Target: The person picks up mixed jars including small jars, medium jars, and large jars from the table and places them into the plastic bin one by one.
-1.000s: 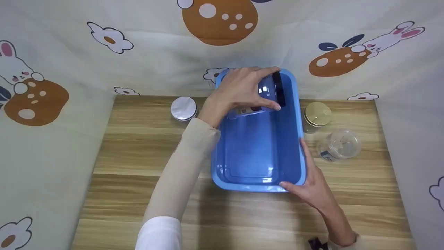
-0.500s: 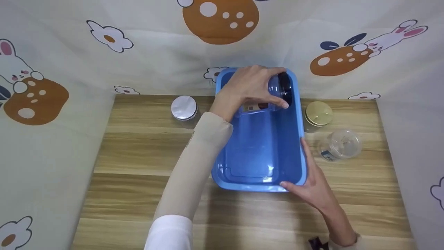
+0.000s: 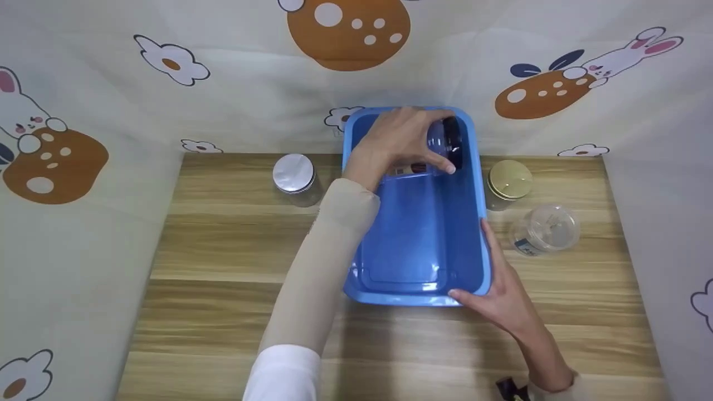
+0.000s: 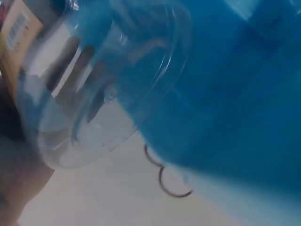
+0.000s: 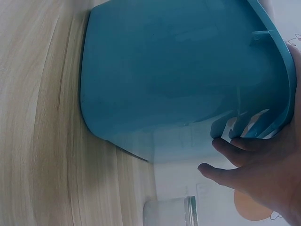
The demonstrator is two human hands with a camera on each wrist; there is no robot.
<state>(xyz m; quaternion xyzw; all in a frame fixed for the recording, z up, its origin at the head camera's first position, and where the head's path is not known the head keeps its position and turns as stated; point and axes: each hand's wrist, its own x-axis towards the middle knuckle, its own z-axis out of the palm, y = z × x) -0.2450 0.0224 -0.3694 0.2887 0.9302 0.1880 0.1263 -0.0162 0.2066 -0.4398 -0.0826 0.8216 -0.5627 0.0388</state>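
Observation:
In the head view, a clear plastic jar (image 3: 438, 138) with a black lid (image 3: 453, 146) is tipped on its side inside the far end of the blue bin (image 3: 401, 239). My left hand (image 3: 396, 139) grips it from above, thumb on the near side and fingers over the far side. The lid points right; part of a label shows below the palm. Whether the jar touches the bin's floor I cannot tell. The left wrist view shows the jar's clear base (image 4: 113, 99) close up. My right hand (image 3: 497, 292) holds the bin's near right corner, thumb on the rim and fingers along the outer wall.
Left of the bin stands a jar with a silver lid (image 3: 294, 174). To its right are a gold-lidded jar (image 3: 510, 181) and a clear jar (image 3: 548, 231), near the right hand. A printed cloth wall (image 3: 250, 111) rises behind the wooden table (image 3: 223, 239).
My left hand has carried the jar a little to the right, so its lid is nearer the bin's right wall. The right hand and the bin have stayed in place.

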